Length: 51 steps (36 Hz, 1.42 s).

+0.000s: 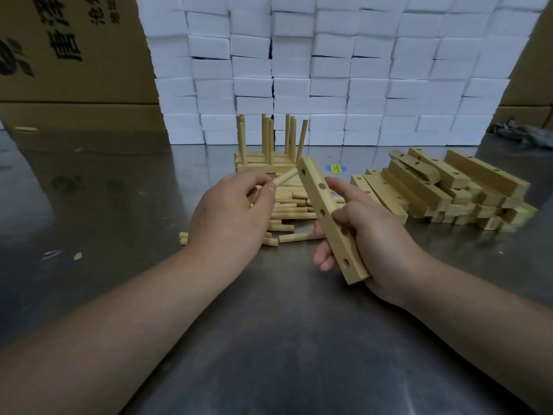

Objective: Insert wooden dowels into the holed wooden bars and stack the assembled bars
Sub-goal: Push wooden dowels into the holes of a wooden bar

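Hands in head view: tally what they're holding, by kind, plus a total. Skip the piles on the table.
wooden dowel, pinched in the left hand: 1
holed wooden bar, gripped in the right hand: 1
Total held: 2

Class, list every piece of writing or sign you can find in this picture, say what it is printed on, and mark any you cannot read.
"唐泽": large black characters, seen tilted, on the cardboard box; reading uncertain.
Smaller black characters further right on the same box: cut off at the top edge, unreadable.
Blue and yellow round sticker on the metal table: print too small to read.
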Motion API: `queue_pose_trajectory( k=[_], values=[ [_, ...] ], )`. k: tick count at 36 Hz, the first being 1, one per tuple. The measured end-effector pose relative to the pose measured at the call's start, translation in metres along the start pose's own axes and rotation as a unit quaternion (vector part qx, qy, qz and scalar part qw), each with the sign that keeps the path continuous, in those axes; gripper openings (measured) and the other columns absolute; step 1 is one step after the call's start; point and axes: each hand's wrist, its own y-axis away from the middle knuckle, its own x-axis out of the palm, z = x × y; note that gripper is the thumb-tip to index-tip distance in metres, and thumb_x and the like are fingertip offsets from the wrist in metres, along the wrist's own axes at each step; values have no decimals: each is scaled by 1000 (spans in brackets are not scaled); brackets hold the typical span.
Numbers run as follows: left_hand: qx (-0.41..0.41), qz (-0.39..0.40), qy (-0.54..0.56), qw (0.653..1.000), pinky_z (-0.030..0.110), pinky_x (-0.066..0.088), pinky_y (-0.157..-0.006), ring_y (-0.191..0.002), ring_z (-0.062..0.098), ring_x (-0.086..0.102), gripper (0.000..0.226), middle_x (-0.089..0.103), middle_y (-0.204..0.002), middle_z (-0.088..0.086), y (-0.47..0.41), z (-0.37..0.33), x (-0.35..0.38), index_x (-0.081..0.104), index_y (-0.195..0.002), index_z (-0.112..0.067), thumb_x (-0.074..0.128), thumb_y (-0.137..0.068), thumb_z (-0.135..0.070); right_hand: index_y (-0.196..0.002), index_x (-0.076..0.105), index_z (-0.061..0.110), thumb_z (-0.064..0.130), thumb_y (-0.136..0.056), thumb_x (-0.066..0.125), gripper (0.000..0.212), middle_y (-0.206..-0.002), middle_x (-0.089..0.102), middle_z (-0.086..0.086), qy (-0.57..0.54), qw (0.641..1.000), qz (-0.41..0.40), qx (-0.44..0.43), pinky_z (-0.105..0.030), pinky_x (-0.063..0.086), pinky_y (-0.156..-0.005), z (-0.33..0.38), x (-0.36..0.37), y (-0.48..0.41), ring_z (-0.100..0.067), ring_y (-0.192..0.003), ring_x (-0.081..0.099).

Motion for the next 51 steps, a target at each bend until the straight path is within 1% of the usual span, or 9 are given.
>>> queue_pose_trajectory(
  k=[4,12,21,25,34,39,43,48,51],
  values=[
    [10,6,-4,1000,21,35,-58,-73,1,50,11,52,-76,-21,1,2,2,62,-88,-39,52,-89,-33,-132,47,30,20,-98,39,37,-60,55,-7,12,1000,-8,-8,-28,48,-42,-4,0,-1,-24,-45,57],
    [29,-4,-29,999,15,32,-61,-75,-1,47,18,49,-80,-22,1,1,2,68,-100,-29,55,-87,-32,-129,50,31,21,-96,46,35,-58,61,-6,60,998,-7,-13,-25,46,-44,-2,1,2,-19,-45,56],
    [48,16,-69,996,0,29,-61,-71,4,40,20,44,-79,-20,1,-2,1,67,-105,-29,58,-87,-27,-96,56,38,8,-83,55,33,-91,68,-13,114,993,-27,-22,-27,46,-43,4,2,5,-21,-41,51],
    [70,20,-87,994,17,25,-58,-79,5,41,22,43,-80,-17,1,-3,2,68,-107,-27,61,-85,-26,-99,54,34,3,-78,55,37,-77,66,-13,136,990,-27,-30,-27,46,-49,4,2,5,-17,-50,54],
    [102,38,-107,988,28,31,-72,-80,10,43,22,50,-85,-11,2,-5,-1,68,-107,-24,56,-88,-28,-126,51,40,11,-76,56,58,-76,65,-11,230,970,-47,-56,-10,39,-50,7,0,7,-4,-57,48],
    [113,53,-114,986,31,32,-72,-80,13,44,21,51,-83,-10,2,-7,-2,68,-104,-23,53,-90,-28,-124,53,41,13,-76,56,55,-70,67,5,233,970,-48,-42,-26,39,-65,6,0,7,2,-58,51],
    [110,55,-142,982,33,34,-75,-82,13,44,21,51,-85,-9,1,-6,-1,67,-105,-24,52,-91,-30,-110,62,39,11,-70,60,49,-76,67,14,207,976,-63,-24,-20,41,-60,5,-2,5,9,-60,54],
    [115,47,-189,974,30,26,-76,-86,13,44,24,49,-88,-11,0,-4,0,65,-108,-28,47,-92,-34,-116,60,34,10,-75,57,47,-65,67,7,205,975,-76,-34,-7,39,-49,6,0,5,6,-53,53],
    [104,38,-165,980,30,27,-78,-86,10,42,27,54,-94,-9,0,-4,0,63,-111,-27,46,-93,-36,-115,62,33,9,-72,59,49,-73,67,4,192,977,-84,-31,-17,41,-58,6,1,5,5,-56,54]
  ],
)
